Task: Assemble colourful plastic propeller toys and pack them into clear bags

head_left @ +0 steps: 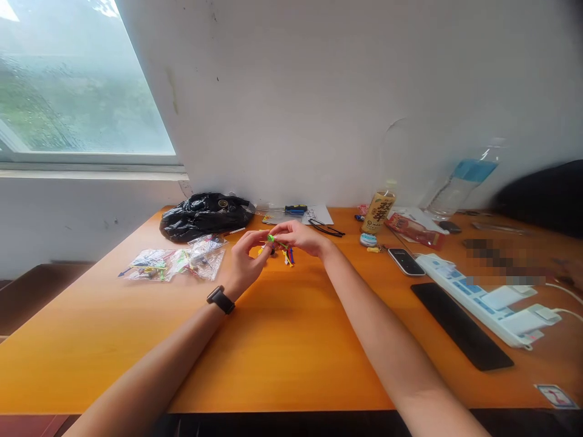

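Over the middle of the table, my left hand and my right hand meet at the fingertips. Both pinch a small bright green piece, whose exact kind is too small to make out. A dark watch is strapped round my left wrist. Just below and behind the fingers lie several small yellow, red and blue plastic pieces, partly hidden by my hands. Left of my left hand rest clear plastic bags with small coloured parts inside.
A black plastic bag sits against the wall. At right stand a drink bottle and a large clear bottle. A white device, a power strip and a black flat slab lie nearer. Glasses rest behind my right hand.
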Demonstrator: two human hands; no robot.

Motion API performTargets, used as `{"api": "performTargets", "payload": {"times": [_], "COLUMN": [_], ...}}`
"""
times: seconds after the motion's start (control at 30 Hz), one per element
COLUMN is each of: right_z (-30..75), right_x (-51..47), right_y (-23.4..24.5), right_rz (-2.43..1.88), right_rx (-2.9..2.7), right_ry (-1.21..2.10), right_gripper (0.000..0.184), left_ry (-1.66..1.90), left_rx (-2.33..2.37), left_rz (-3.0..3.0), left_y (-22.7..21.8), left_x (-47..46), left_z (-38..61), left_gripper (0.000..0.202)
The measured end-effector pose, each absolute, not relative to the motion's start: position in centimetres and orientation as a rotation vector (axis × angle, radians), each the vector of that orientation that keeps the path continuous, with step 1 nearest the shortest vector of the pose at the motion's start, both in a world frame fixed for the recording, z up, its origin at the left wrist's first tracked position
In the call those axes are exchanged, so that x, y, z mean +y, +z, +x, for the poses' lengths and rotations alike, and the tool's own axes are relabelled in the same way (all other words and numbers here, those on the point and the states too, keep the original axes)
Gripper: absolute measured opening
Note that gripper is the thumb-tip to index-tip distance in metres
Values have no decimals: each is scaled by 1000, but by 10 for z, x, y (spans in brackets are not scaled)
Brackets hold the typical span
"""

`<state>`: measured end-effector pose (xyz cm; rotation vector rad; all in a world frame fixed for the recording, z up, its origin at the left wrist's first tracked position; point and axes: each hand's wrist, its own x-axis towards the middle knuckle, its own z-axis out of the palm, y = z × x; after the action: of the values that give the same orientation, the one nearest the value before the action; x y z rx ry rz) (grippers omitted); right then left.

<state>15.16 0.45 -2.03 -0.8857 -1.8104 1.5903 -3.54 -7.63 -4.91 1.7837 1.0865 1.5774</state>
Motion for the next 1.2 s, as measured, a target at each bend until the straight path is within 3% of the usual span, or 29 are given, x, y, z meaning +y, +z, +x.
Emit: {"api": "performTargets", "payload": {"times": [0.47,0.83,0.97,1.1,1.2], "right_z": [148,152,154,171,188], "right_x": [2,-8,-3,13,21], "right_y": [-19,-16,-17,-20,-24], "right_rz": [-945,-983,-1071,-1504,-1669], "right_rx": [-1650,-1908,-1943,-2141,-2216], "right_ry": [1649,1682,1474,1041,934], "right_gripper": [24,19,8,9,4], "left_ry": [1567,1504,1496,1333,1156], "left_rx": [1165,1133,1187,1178,1057], "left_rz": [2117,2372,2312,2302,2381], "left_y": [-43,-33,-33,-46,-59], "left_x": [-78,-89,-88,-80,-74], "left_z": [-40,-38,-38,-37,-36], "left_gripper": [21,10,13,9,15]}}
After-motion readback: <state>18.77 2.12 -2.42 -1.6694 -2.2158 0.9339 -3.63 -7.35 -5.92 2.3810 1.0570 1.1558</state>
